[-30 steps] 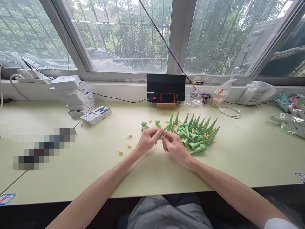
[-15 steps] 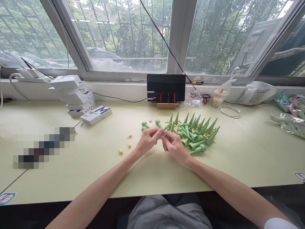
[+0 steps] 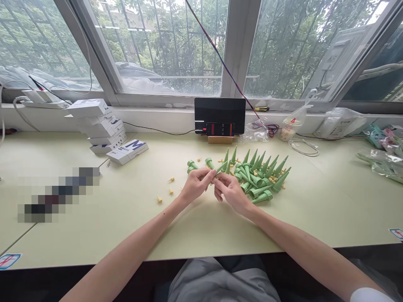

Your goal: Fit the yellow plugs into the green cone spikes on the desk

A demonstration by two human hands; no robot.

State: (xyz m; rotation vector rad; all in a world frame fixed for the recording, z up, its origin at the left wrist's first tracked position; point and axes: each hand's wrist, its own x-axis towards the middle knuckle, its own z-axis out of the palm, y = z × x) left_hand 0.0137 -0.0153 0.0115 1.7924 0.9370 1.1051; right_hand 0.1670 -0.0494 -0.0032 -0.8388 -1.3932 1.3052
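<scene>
My left hand is closed in a pinch around a green plastic cone-shaped spike, whose pointed end sticks up to the right. Against its lower end, my right hand has thumb and fingers pressed together; whatever lies between those fingertips is hidden. Just beyond and to the right is a pile of similar green spikes, some standing point up, others lying on their sides. Yellow bits show among them. Several small yellow pegs with thin stems lie left of my left hand.
A phone leans on a cardboard stand before a black screen at the back. White boxes are stacked back left. A bagged cup, a coiled white cable and plastic-wrapped items are toward the right.
My right hand's fingers have shifted slightly at the lower end of the spike. My left hand and the spike keep almost the same place.
</scene>
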